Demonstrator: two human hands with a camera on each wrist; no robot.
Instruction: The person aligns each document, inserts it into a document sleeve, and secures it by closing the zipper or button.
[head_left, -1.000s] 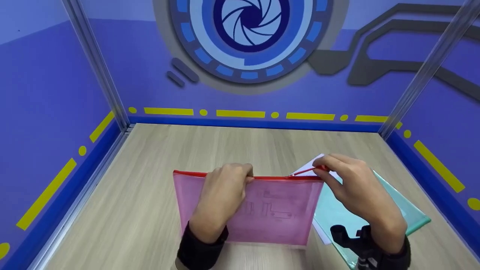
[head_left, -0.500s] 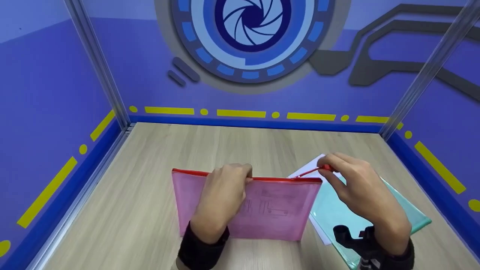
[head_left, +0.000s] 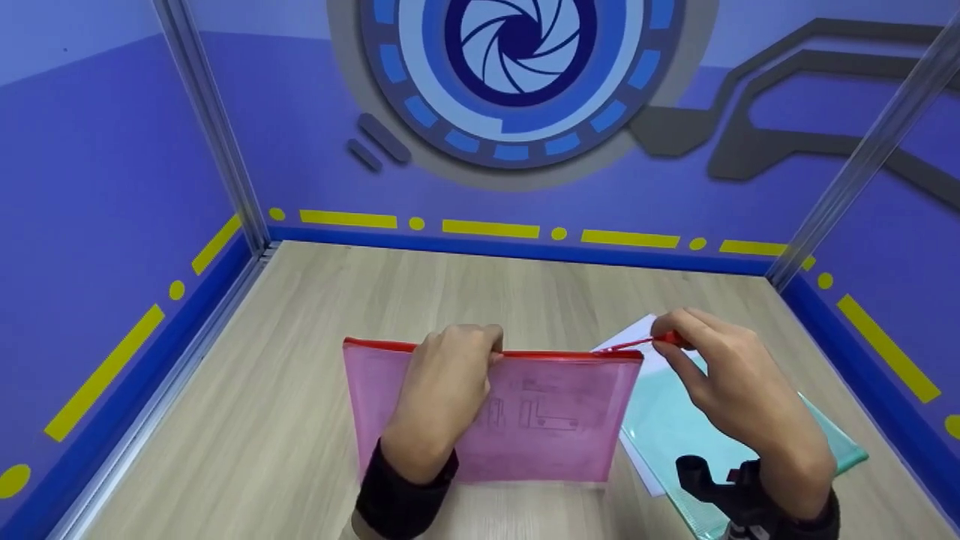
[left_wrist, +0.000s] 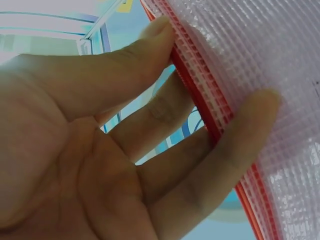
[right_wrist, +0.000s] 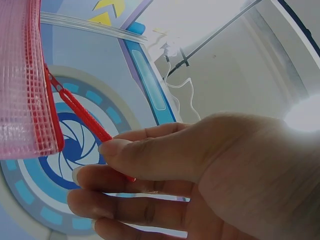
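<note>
- Pink mesh zip pouch upright, zip edge up, long axis left-right, well short of far edge of tabletop.
- Left hand clamped on its zip edge.
- Right hand pinches red zip pull.

From my head, one camera looks forward and down over my left hand, my right hand and the pink pouch; each wrist camera looks closely past its palm, both sharing the red zipper edge, while head and right wrist share the round wall emblem
</note>
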